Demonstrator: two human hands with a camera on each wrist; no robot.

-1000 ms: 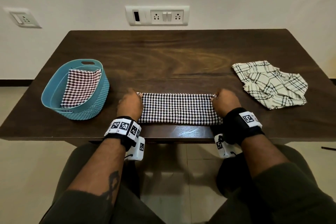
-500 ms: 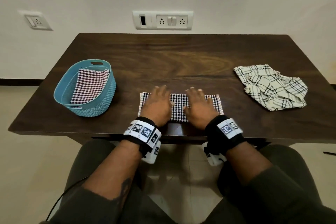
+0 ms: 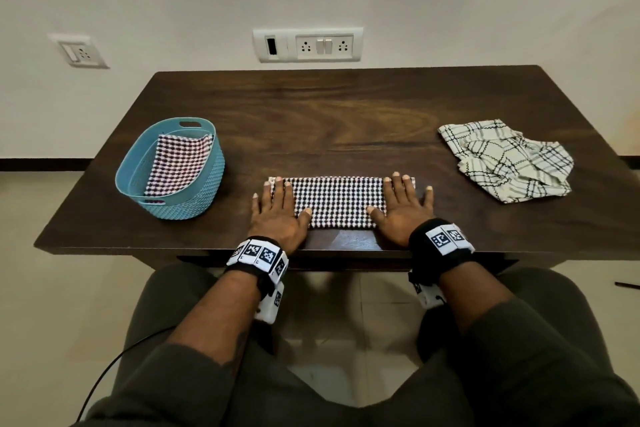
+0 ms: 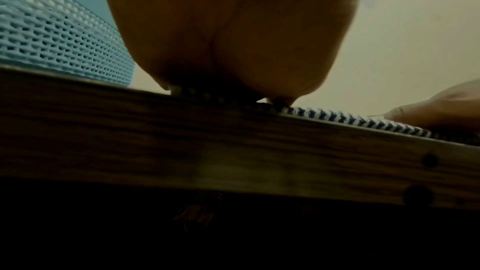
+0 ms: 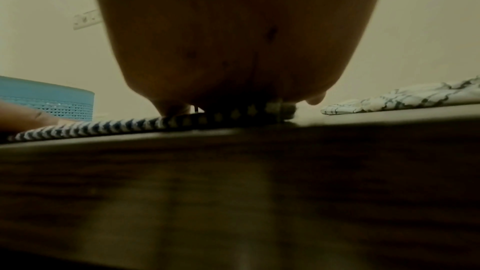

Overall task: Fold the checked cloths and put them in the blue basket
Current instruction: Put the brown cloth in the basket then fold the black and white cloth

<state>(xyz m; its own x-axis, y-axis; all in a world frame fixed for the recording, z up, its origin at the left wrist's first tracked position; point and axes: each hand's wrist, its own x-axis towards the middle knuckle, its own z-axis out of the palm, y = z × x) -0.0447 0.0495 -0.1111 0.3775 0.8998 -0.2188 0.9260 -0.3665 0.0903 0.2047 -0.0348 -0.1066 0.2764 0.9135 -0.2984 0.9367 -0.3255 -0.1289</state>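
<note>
A black-and-white checked cloth (image 3: 339, 201) lies folded into a long strip near the table's front edge. My left hand (image 3: 278, 210) presses flat on its left end, fingers straight and spread. My right hand (image 3: 403, 206) lies flat on its right end the same way. The blue basket (image 3: 207, 180) stands at the left with a folded red-and-white checked cloth (image 3: 178, 163) leaning inside it. A crumpled cream cloth with black lines (image 3: 505, 159) lies at the right. The wrist views show each palm (image 4: 233, 38) (image 5: 233, 38) from below on the strip's edge (image 4: 363, 119) (image 5: 91, 127).
The dark wooden table (image 3: 329, 121) stands against a white wall with switch plates (image 3: 306, 44). My knees sit under the table's front edge. A black cable (image 3: 104, 378) trails by my left leg.
My hands let go of the strip's ends, pressed flat side by side at its middle, then slid apart along it to the two ends.
</note>
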